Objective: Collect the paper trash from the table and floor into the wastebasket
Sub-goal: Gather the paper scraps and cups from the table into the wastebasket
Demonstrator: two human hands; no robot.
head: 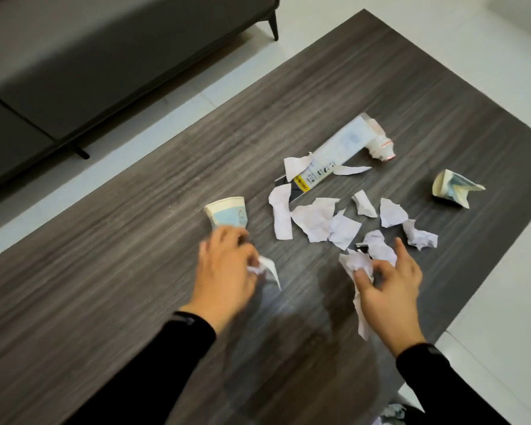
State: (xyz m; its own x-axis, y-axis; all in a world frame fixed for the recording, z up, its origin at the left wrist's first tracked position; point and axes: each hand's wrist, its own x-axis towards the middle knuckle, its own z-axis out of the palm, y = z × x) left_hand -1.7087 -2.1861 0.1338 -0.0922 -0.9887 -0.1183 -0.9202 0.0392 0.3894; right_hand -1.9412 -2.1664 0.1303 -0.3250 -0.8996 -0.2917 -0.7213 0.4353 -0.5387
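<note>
Roughly a dozen paper scraps (314,222) lie mid-counter (105,271), toward its right edge, alongside a flattened carton (334,154) and crushed paper cups (227,211). Left hand (224,271): fingers closed round a crumpled scrap. Right hand (387,289): fingers pinching another wad. Stock judged featherlight, soft and crushable; best gathered by bunching from above. Wastebasket not in view.

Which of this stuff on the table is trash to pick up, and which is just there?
Trash for the job: paper scraps, crushed cups, flattened carton, scrap in left hand, scrap in right hand.

Just there: table, sofa.

No wastebasket in view.
</note>
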